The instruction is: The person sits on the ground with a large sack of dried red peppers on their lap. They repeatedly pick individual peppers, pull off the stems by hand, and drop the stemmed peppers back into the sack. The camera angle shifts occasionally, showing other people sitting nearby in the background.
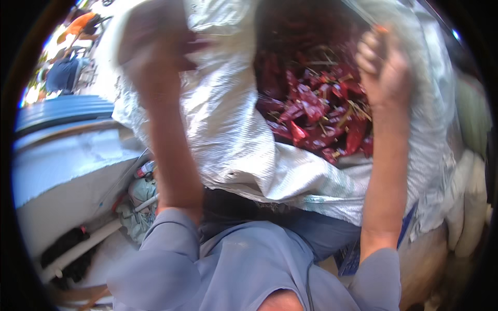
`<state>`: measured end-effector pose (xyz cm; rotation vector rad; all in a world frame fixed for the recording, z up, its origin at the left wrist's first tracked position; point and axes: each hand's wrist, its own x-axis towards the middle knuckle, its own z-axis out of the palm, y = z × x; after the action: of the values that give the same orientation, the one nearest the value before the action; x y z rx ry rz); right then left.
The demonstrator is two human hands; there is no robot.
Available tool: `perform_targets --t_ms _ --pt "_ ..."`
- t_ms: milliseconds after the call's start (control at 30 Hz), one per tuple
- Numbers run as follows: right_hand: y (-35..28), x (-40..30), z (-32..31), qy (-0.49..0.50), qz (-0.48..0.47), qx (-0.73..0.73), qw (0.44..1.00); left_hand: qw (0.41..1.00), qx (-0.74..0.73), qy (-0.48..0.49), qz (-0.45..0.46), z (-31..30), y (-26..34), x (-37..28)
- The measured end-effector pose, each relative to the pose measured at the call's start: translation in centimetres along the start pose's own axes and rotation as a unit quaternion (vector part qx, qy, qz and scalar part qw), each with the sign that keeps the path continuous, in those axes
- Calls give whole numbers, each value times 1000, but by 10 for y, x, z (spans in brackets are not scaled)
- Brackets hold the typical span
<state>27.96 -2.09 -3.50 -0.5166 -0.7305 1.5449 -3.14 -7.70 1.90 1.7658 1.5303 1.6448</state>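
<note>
A white woven plastic sack [229,128] lies open before me, its mouth folded back. Inside it is a heap of dried red chili peppers [311,105], many with stems. My left hand [155,50], badly blurred, is raised over the sack's left side with dark red chilies [192,48] at its fingers. Over the right edge of the sack's opening is my right hand [383,70], its fingers curled in; a small orange-red bit [380,28] shows at the fingertips, and what it is I cannot tell.
A low white wall [74,167] runs along the left, with a blue corrugated sheet [64,110] behind it. Bags and a bottle [146,170] lie beside my left arm. A blue plastic crate [348,256] stands below right. A person in orange [79,25] is far off, upper left.
</note>
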Motion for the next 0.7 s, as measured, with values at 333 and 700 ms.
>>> perform_targets --t_ms 333,700 --pt "-8 -18 36 134 37 -145 980 893 424 86 121 -66 -50 11" --pt "-5 1 15 146 109 -156 971 746 454 -485 53 84 -61 14"
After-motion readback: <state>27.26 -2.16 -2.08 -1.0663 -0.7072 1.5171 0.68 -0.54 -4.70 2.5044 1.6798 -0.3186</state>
